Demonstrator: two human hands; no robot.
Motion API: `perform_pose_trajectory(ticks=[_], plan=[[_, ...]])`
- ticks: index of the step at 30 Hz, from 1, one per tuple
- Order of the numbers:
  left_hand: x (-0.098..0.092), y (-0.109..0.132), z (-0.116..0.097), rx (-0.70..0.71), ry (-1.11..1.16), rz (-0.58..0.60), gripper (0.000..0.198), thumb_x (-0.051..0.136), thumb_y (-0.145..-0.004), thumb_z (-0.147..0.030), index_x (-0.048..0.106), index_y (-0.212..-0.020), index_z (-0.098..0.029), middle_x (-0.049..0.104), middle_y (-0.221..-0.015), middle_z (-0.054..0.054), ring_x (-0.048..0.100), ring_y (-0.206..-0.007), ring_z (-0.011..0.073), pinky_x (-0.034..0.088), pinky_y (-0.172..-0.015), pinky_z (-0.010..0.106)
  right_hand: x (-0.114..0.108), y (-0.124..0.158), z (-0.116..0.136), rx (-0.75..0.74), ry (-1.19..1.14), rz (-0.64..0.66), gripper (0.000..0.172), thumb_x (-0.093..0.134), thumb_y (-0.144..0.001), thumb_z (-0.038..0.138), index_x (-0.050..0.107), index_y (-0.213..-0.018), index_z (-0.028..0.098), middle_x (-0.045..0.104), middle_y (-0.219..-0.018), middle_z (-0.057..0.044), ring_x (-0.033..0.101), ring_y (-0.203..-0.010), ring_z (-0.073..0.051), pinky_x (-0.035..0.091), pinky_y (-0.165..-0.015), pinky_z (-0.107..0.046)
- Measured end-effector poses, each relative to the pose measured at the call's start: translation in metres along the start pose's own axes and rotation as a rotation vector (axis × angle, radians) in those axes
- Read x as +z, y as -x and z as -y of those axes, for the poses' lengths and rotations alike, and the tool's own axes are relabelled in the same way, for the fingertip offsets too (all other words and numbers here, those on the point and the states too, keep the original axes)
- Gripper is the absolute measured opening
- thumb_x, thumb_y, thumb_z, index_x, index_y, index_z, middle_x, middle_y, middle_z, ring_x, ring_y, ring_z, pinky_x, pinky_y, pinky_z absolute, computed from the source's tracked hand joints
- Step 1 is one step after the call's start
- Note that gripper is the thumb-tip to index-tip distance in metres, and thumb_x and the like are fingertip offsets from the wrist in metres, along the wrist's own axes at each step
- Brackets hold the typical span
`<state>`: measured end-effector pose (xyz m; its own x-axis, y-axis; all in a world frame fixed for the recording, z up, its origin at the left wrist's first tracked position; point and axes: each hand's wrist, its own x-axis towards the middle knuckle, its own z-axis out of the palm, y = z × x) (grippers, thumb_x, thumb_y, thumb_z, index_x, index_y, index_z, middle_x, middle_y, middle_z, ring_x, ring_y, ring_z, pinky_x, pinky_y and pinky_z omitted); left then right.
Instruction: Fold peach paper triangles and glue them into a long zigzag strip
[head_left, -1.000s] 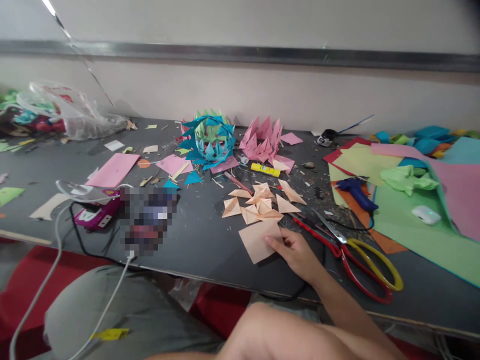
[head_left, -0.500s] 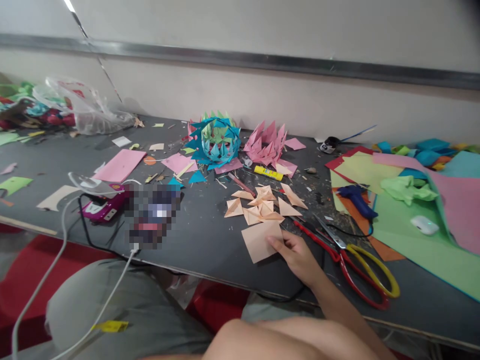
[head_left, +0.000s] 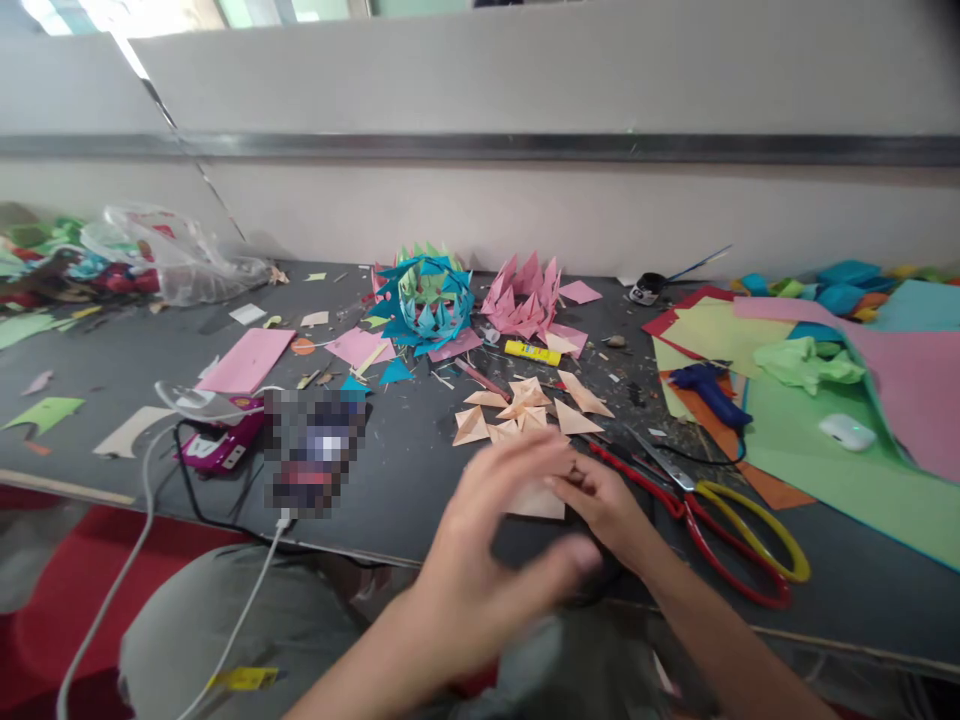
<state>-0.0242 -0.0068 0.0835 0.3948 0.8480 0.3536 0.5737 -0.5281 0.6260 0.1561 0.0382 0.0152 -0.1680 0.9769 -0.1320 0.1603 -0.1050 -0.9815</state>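
Observation:
In the head view, my right hand pinches the edge of a square of peach paper near the table's front edge. My left hand, smeared by motion, reaches over the square with thumb and fingers spread; it covers much of the paper and holds nothing that I can see. Just beyond both hands lie several folded peach paper pieces. To the right of my right hand rest large scissors with one red and one yellow handle.
Folded paper rings, one blue and one pink, stand near the wall. A yellow glue stick lies before them. A blue glue gun and coloured sheets are right. A phone with a cable lies left.
My left hand has come up from the bottom of the view over the peach square. My right hand still holds the square. The camera has tilted up a little.

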Motion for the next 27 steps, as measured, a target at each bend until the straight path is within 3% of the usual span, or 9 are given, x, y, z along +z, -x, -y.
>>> perform_pose_trajectory(ticks=[1, 2, 5, 8, 11, 15, 18, 22, 27], plan=[[0.007, -0.009, 0.012, -0.131, 0.070, -0.119, 0.048, 0.048, -0.084, -0.041, 0.043, -0.128, -0.021, 0.061, -0.108, 0.010, 0.055, -0.104, 0.0233, 0.048, -0.085, 0.040, 0.000, 0.000, 0.001, 0.005, -0.020, 0.020, 0.033, 0.062, -0.070, 0.049, 0.058, -0.076, 0.016, 0.063, -0.066, -0.002, 0.059, -0.061, -0.015, 0.046, -0.056, -0.025], [0.014, -0.015, 0.024, -0.217, 0.130, -0.152, 0.050, 0.053, -0.082, -0.038, 0.043, -0.127, -0.019, 0.061, -0.106, 0.010, 0.057, -0.098, 0.0217, 0.049, -0.083, 0.037, -0.001, 0.000, 0.002, 0.015, -0.045, 0.050, 0.032, 0.062, -0.069, 0.048, 0.057, -0.074, 0.017, 0.062, -0.065, -0.001, 0.058, -0.060, -0.015, 0.046, -0.055, -0.025], [0.030, -0.024, 0.058, -0.307, 0.236, -0.048, 0.028, 0.053, -0.082, -0.028, 0.057, -0.107, -0.017, 0.063, -0.076, 0.002, 0.058, -0.067, 0.0137, 0.049, -0.064, 0.025, -0.004, -0.003, 0.001, 0.018, -0.022, 0.117, 0.026, 0.062, -0.070, 0.042, 0.055, -0.074, 0.017, 0.062, -0.066, 0.000, 0.058, -0.061, -0.015, 0.046, -0.057, -0.026], [0.035, -0.027, 0.077, -0.240, 0.191, 0.001, 0.016, 0.053, -0.082, -0.024, 0.064, -0.091, -0.017, 0.063, -0.069, 0.000, 0.055, -0.061, 0.0119, 0.046, -0.060, 0.023, -0.008, -0.012, -0.002, -0.093, 0.211, 0.061, 0.018, 0.059, -0.071, 0.034, 0.060, -0.079, 0.018, 0.065, -0.073, -0.003, 0.059, -0.066, -0.018, 0.047, -0.062, -0.030], [0.035, -0.033, 0.087, -0.147, 0.144, 0.075, 0.017, 0.056, -0.080, -0.020, 0.063, -0.096, -0.017, 0.066, -0.080, 0.002, 0.058, -0.068, 0.0129, 0.047, -0.066, 0.024, -0.013, -0.020, -0.005, -0.210, 0.420, 0.028, 0.011, 0.054, -0.072, 0.024, 0.063, -0.076, 0.019, 0.067, -0.075, -0.004, 0.060, -0.068, -0.018, 0.047, -0.064, -0.030], [0.035, -0.037, 0.096, 0.014, 0.063, 0.243, 0.019, 0.057, -0.079, -0.013, 0.062, -0.097, -0.017, 0.067, -0.090, 0.004, 0.060, -0.081, 0.0151, 0.046, -0.077, 0.027, -0.021, -0.025, -0.009, -0.333, 0.557, 0.091, 0.013, 0.051, -0.074, 0.016, 0.064, -0.074, 0.020, 0.067, -0.074, -0.003, 0.061, -0.068, -0.016, 0.048, -0.063, -0.028], [0.034, -0.036, 0.099, 0.108, 0.026, 0.295, 0.020, 0.050, -0.082, -0.009, 0.064, -0.093, -0.018, 0.067, -0.088, 0.003, 0.060, -0.083, 0.0147, 0.046, -0.079, 0.027, -0.028, -0.026, -0.013, -0.559, 0.643, 0.167, 0.019, 0.049, -0.080, 0.015, 0.066, -0.085, 0.021, 0.069, -0.085, -0.005, 0.062, -0.083, -0.017, 0.049, -0.076, -0.031], [0.030, -0.032, 0.103, 0.240, -0.069, 0.298, 0.035, 0.042, -0.080, -0.002, 0.060, -0.105, -0.019, 0.065, -0.101, 0.005, 0.059, -0.092, 0.0146, 0.046, -0.081, 0.026, -0.035, -0.025, -0.016, -0.801, 0.782, 0.256, 0.031, 0.041, -0.082, 0.008, 0.067, -0.094, 0.022, 0.067, -0.087, -0.007, 0.061, -0.082, -0.016, 0.050, -0.074, -0.030], [0.025, -0.031, 0.110, 0.372, -0.182, 0.262, 0.027, 0.043, -0.083, -0.006, 0.062, -0.097, -0.018, 0.067, -0.095, 0.003, 0.062, -0.083, 0.0139, 0.047, -0.075, 0.025, -0.035, -0.024, -0.016, -0.843, 0.874, 0.254, 0.036, 0.039, -0.081, 0.005, 0.066, -0.098, 0.021, 0.066, -0.090, -0.007, 0.060, -0.083, -0.016, 0.050, -0.075, -0.029]])
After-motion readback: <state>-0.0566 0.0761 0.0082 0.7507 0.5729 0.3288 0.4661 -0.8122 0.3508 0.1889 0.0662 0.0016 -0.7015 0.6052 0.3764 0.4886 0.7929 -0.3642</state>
